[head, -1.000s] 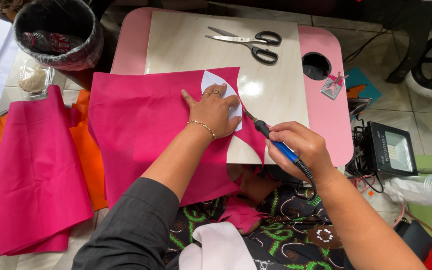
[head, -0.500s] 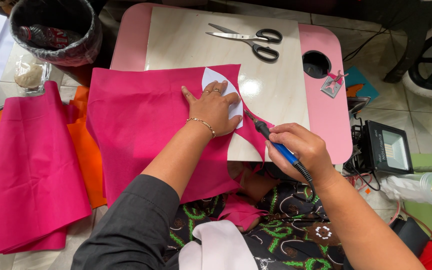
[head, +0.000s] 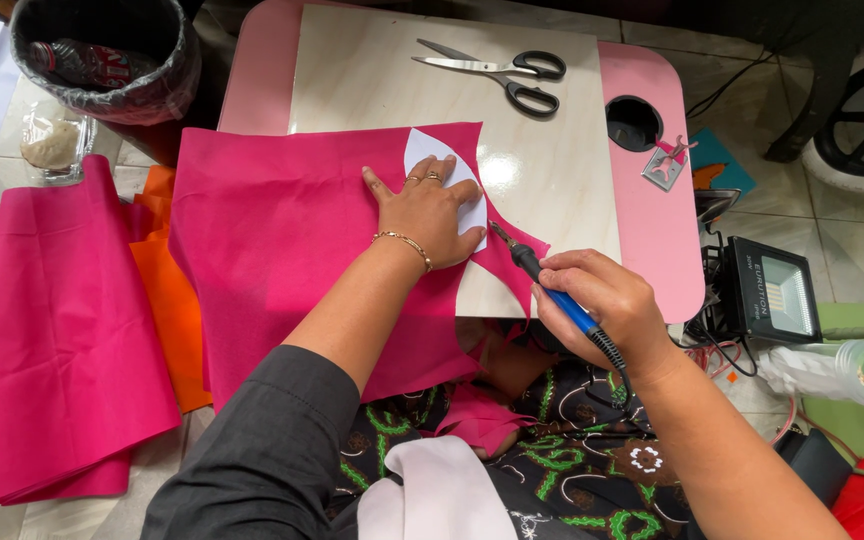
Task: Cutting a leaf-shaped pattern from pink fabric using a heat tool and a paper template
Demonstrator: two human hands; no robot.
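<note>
My left hand (head: 430, 212) lies flat on a white petal-shaped paper template (head: 439, 160), pressing it onto a sheet of magenta fabric (head: 282, 235) spread over a small pink table (head: 652, 215) with a pale wood-look top. My right hand (head: 607, 305) grips a blue-handled heated cutting tool (head: 542, 280) like a pen. Its metal tip touches the fabric just right of the template's lower edge. A cord runs from the tool back past my wrist.
Black-handled scissors (head: 502, 75) lie at the table's far side, beside a round hole (head: 634, 122). A lined bin (head: 102, 60) stands at the far left. More magenta cloth (head: 47, 340) and orange cloth (head: 167, 300) lie on the floor left. A small floodlight (head: 772, 290) sits right.
The tool's tip has shifted slightly along the template's lower right edge. My left hand stays pressed on the template.
</note>
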